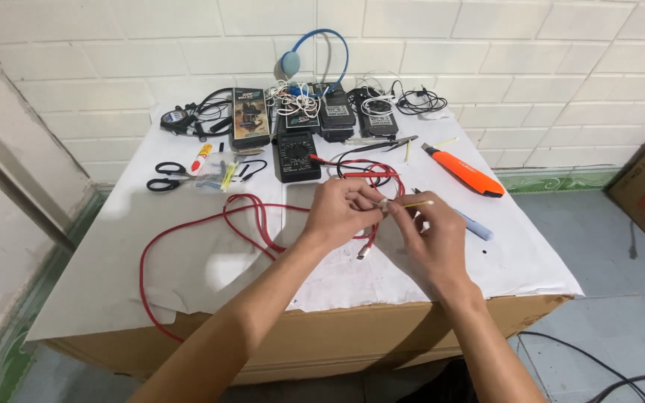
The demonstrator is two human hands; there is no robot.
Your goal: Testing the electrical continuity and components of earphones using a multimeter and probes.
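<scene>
Back half's jammed, front's wide open

Bare worktop [210, 280] near the front edge, only the red cable [188, 231] looping across; multimeter [296, 157], scissors [166, 177] and orange knife [463, 170] crowd the wall side.

Both arms reach forward, left hand [343, 211] and right hand [428, 237] pinching, fingertips together

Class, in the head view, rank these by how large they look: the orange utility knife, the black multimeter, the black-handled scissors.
1. Orange utility knife
2. Black multimeter, though not by much
3. Black-handled scissors
</scene>
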